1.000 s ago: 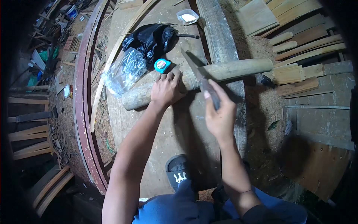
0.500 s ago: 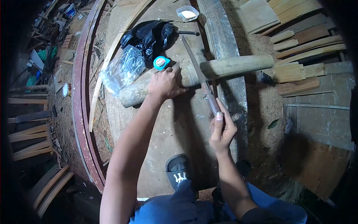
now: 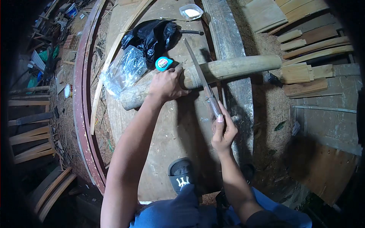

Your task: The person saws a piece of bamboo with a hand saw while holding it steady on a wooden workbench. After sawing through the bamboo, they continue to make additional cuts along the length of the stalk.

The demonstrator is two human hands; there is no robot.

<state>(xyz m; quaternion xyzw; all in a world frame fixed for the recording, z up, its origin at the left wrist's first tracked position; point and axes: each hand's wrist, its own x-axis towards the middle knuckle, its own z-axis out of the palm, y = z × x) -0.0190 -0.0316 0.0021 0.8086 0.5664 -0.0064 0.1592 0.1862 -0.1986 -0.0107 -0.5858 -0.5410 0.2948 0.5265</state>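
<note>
A thick, pale pole that looks like bamboo (image 3: pixel 239 67) lies crosswise over the wooden bench. My left hand (image 3: pixel 166 84) presses down on it left of the middle, with its fingers wrapped over the top. My right hand (image 3: pixel 225 131) is closed around the wooden handle of a hand saw (image 3: pixel 196 66). Its long, narrow blade crosses the pole just right of my left hand, and the tip points away from me. Whether the teeth have entered the pole cannot be made out. A turquoise tape measure (image 3: pixel 162 63) sits just beyond my left fingers.
Beyond the pole lie a black plastic bag (image 3: pixel 152 38), a clear plastic bag (image 3: pixel 127 72), a dark rod (image 3: pixel 192 32) and a plastic tub (image 3: pixel 191 12). My sandalled foot (image 3: pixel 180 173) rests on the bench (image 3: pixel 159 152). Wood boards (image 3: pixel 304 89) lie to the right, above sawdust.
My right hand and the saw have shifted slightly to the left, and the blade now crosses the pole nearer to my left hand. The left hand keeps its place on the pole.
</note>
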